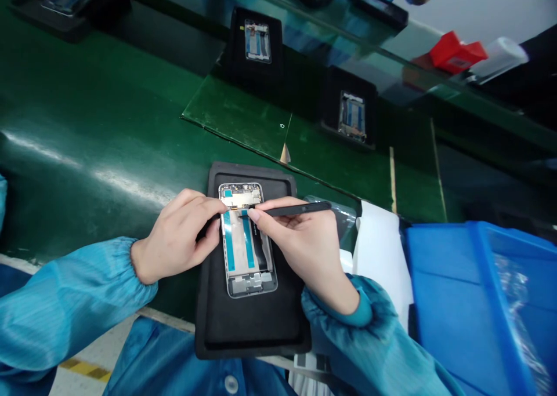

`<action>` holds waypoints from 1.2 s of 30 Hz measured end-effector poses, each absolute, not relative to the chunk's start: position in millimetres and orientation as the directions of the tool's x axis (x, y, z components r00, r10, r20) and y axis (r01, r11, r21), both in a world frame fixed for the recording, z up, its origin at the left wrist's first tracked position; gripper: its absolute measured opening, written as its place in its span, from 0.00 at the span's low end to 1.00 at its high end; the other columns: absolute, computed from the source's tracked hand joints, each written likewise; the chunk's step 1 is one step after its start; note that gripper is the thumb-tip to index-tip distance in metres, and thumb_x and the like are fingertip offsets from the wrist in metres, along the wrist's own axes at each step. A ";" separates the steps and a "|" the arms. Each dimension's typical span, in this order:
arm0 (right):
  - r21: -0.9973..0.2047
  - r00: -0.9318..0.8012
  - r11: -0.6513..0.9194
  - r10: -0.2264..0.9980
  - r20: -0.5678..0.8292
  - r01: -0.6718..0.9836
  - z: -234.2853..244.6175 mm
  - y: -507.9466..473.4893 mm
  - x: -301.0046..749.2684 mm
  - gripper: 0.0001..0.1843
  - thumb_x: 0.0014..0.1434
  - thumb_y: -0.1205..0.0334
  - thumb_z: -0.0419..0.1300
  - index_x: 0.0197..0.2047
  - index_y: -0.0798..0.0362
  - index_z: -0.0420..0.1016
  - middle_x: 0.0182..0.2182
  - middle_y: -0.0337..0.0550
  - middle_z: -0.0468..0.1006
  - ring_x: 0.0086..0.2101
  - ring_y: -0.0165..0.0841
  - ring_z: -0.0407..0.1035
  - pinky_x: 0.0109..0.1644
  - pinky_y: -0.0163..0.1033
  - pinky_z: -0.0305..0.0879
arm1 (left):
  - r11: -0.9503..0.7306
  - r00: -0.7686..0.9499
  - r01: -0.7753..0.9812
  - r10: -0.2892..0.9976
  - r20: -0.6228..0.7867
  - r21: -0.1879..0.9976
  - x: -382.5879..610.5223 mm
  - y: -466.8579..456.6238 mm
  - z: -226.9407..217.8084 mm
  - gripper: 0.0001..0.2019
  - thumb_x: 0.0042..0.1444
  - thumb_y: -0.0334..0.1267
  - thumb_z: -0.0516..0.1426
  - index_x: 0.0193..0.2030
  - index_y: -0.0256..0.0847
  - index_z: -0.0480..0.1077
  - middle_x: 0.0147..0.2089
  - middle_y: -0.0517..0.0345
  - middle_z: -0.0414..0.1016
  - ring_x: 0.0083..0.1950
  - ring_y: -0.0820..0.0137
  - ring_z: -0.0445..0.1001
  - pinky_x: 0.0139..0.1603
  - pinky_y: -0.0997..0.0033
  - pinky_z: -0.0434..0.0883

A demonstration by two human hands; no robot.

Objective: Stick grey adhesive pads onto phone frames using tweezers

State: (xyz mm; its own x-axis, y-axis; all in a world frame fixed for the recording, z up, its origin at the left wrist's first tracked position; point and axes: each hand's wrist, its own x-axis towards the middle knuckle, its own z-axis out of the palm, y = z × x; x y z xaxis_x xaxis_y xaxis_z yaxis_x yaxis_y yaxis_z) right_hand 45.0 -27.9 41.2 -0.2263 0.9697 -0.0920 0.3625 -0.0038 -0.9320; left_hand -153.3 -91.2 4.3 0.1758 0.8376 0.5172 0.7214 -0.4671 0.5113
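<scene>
1. Phone chassis [238, 242]: opened, inner side up, lying in the black foam tray [252, 332] directly in front of the person. Its long axis runs away from the body, far end leaning slightly left; circuit board [243, 199] at that far end.
2. Left hand [180, 233]: comes in from the chassis's left. Index fingertip at the left edge, near the board's lower border; thumb by the same edge, narrow gap between the two. Cannot tell whether they grip the rim or merely steady it.
3. Right hand [304, 233]: holds a slim black tweezers-like tool [300, 209] between thumb and fingers, shaft lying nearly crosswise to the chassis's long axis. Fingertips reach over the right edge; tip points left, over the area just below the board. Contact of tip with surface: cannot tell.
4. Key relation: chassis lies between the hands, left of the right palm, right of the left. Both sets of fingertips meet near the board's lower border; the right reaches farther inward.
5. Surroundings: two blue strips run lengthwise on the chassis. White sheet [380, 251] and blue bin [448, 280] to the right, beyond the right hand.
</scene>
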 end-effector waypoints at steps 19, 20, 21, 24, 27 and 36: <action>-0.884 -0.131 0.128 0.988 0.077 0.450 42.3 -35.5 59.3 0.07 0.52 0.59 0.72 0.33 0.51 0.83 0.32 0.44 0.85 0.30 0.36 0.80 0.33 0.37 0.79 | -0.596 0.509 0.772 0.787 0.348 0.222 -159.6 -93.0 15.9 0.20 0.62 0.29 0.53 0.61 0.36 0.67 0.55 0.43 0.78 0.58 0.54 0.72 0.54 0.50 0.69; -0.882 -0.105 0.122 0.991 0.083 0.454 43.5 -36.5 62.9 0.06 0.52 0.59 0.72 0.32 0.51 0.83 0.32 0.43 0.85 0.30 0.36 0.80 0.33 0.37 0.79 | -0.601 0.523 0.768 0.788 0.325 0.220 -159.0 -92.6 17.3 0.20 0.63 0.29 0.52 0.62 0.36 0.66 0.57 0.43 0.77 0.59 0.54 0.71 0.55 0.50 0.68; -0.881 -0.090 0.112 0.993 0.080 0.460 44.5 -37.9 66.7 0.07 0.52 0.58 0.72 0.32 0.51 0.83 0.31 0.43 0.85 0.30 0.36 0.80 0.32 0.37 0.79 | -0.603 0.536 0.767 0.790 0.298 0.220 -158.6 -92.0 18.8 0.20 0.64 0.28 0.52 0.63 0.36 0.65 0.58 0.43 0.76 0.61 0.54 0.71 0.55 0.50 0.68; -0.879 -0.068 0.083 0.996 0.057 0.469 45.7 -44.1 78.6 0.07 0.50 0.58 0.73 0.31 0.51 0.83 0.30 0.43 0.85 0.29 0.36 0.79 0.33 0.39 0.79 | -0.609 0.564 0.767 0.791 0.239 0.205 -158.8 -90.2 23.8 0.20 0.64 0.28 0.50 0.63 0.35 0.65 0.61 0.42 0.74 0.63 0.52 0.68 0.55 0.50 0.68; -0.888 -0.040 0.039 0.999 0.023 0.458 45.8 -52.0 90.3 0.08 0.50 0.57 0.73 0.31 0.52 0.82 0.30 0.44 0.85 0.29 0.37 0.79 0.33 0.40 0.79 | -0.636 0.597 0.745 0.771 0.223 0.202 -160.9 -90.6 27.4 0.18 0.66 0.29 0.50 0.62 0.38 0.65 0.60 0.44 0.74 0.63 0.54 0.69 0.55 0.52 0.68; -0.943 0.051 -0.026 0.999 -0.010 0.331 37.7 -71.5 123.2 0.11 0.48 0.55 0.74 0.32 0.52 0.82 0.29 0.44 0.83 0.29 0.37 0.78 0.34 0.42 0.77 | -0.547 0.458 0.786 0.829 0.321 0.290 -158.4 -106.8 26.0 0.15 0.65 0.31 0.53 0.57 0.40 0.65 0.55 0.44 0.74 0.58 0.58 0.72 0.57 0.54 0.70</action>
